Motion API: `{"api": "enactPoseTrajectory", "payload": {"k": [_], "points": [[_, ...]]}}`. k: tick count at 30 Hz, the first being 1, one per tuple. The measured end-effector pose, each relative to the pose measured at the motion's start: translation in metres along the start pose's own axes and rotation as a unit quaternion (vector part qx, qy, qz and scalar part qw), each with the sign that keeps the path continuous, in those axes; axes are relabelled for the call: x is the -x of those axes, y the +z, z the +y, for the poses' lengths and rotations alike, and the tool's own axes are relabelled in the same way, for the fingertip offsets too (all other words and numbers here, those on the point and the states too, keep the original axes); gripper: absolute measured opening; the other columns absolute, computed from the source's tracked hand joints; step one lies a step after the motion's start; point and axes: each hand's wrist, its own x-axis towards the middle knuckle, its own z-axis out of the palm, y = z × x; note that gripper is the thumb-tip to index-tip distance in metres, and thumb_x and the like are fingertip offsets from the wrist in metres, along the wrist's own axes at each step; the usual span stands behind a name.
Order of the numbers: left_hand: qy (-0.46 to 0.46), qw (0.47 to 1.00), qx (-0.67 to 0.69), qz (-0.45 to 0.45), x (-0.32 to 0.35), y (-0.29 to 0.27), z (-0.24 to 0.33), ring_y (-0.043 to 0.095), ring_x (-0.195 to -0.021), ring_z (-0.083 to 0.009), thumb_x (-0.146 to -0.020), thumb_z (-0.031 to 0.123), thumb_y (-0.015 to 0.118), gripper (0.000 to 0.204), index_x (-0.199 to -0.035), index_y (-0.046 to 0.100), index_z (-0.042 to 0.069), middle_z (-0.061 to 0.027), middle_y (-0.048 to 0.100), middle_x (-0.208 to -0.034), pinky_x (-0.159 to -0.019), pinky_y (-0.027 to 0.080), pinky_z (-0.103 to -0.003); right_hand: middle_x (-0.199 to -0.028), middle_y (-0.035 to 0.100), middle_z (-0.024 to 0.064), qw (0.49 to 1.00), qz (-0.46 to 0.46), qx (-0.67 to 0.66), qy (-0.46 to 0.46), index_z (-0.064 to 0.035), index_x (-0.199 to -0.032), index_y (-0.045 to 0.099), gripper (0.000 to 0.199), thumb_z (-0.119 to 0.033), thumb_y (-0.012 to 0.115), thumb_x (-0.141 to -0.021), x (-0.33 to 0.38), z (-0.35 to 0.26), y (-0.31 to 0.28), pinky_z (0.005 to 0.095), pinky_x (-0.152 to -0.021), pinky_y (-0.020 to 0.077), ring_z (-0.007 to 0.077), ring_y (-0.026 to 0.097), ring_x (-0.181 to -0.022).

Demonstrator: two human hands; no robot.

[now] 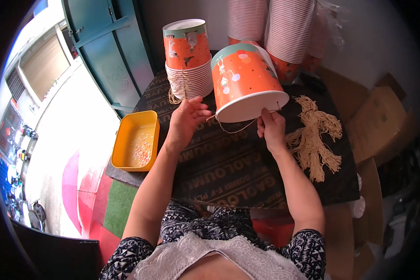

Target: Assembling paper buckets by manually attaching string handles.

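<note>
— Where do we have the bucket (245, 81) now?

— Tipped on its side above the dark printed mat (228, 163), open mouth towards us. Our right hand (271, 128) pinches the white rim at its lower right edge, where a thin string (233, 129) runs through a small hole. Our left hand (187, 117) is half open beside the rim's other end, fingers curled loosely near the string; we can't tell whether it actually grips it.

— How will it handle?

— We judge it light and thin-walled: glossy orange paper that would dent if squeezed mid-wall. The rolled rim is the stiff part, so that is where we should hold.

— And around us?

— A stack of matching buckets (187, 60) stands behind the left hand, a soft bundle of tan strings (315, 137) lies to our right, and a shallow yellow tray (136, 140) sits left of the mat.
</note>
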Motion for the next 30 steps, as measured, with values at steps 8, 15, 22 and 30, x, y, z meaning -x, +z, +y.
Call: {"api": "enactPoseTrajectory", "payload": {"k": [8, 15, 22, 30], "points": [[0.046, 0.999, -0.009, -0.004, 0.005, 0.019, 0.01, 0.059, -0.109, -0.0293, -0.089, 0.054, 0.06, 0.076, -0.142, 0.032, 0.008, -0.0176, 0.052, -0.128, -0.094, 0.049, -0.043, -0.056, 0.047, 0.0015, 0.997, -0.061, 0.03, 0.044, -0.0041, -0.071, 0.051, 0.033, -0.021, 0.051, -0.099, 0.005, 0.0, 0.005, 0.0258, -0.04, 0.0346, 0.0091, 0.042, -0.043], [0.082, 0.996, 0.012, -0.012, 0.009, 0.02, 0.017, 0.064, -0.096, -0.0175, -0.096, 0.031, 0.059, 0.034, -0.117, 0.047, 0.007, -0.0061, 0.063, -0.107, -0.087, 0.052, -0.037, -0.06, 0.049, 0.0012, 0.989, -0.105, 0.097, 0.043, -0.0025, -0.074, 0.051, 0.036, -0.026, 0.049, -0.101, 0.007, 0.006, 0.002, 0.0266, -0.043, 0.0391, 0.0091, 0.047, -0.045], [0.077, 0.996, 0.04, -0.015, 0.017, 0.023, 0.033, 0.063, -0.094, -0.0173, -0.091, 0.023, 0.068, 0.025, -0.105, 0.055, 0.007, -0.0052, 0.065, -0.103, -0.087, 0.051, -0.036, -0.063, 0.051, 0.0017, 0.983, -0.164, 0.064, 0.046, -0.0013, -0.074, 0.052, 0.035, -0.023, 0.049, -0.101, 0.01, -0.007, 0.0, 0.0263, -0.044, 0.0411, 0.0088, 0.048, -0.047], [0.142, 0.986, -0.081, 0.029, 0.048, 0.016, 0.112, 0.065, -0.089, -0.0149, -0.094, 0.021, 0.063, 0.019, -0.103, 0.059, 0.005, -0.0035, 0.066, -0.097, -0.084, 0.053, -0.033, -0.08, 0.062, 0.0042, 0.976, -0.184, 0.113, -0.034, 0.003, -0.108, 0.064, 0.026, -0.017, 0.049, -0.099, 0.005, 0.005, 0.001, 0.0238, -0.048, 0.0461, 0.0077, 0.052, -0.055]]}}
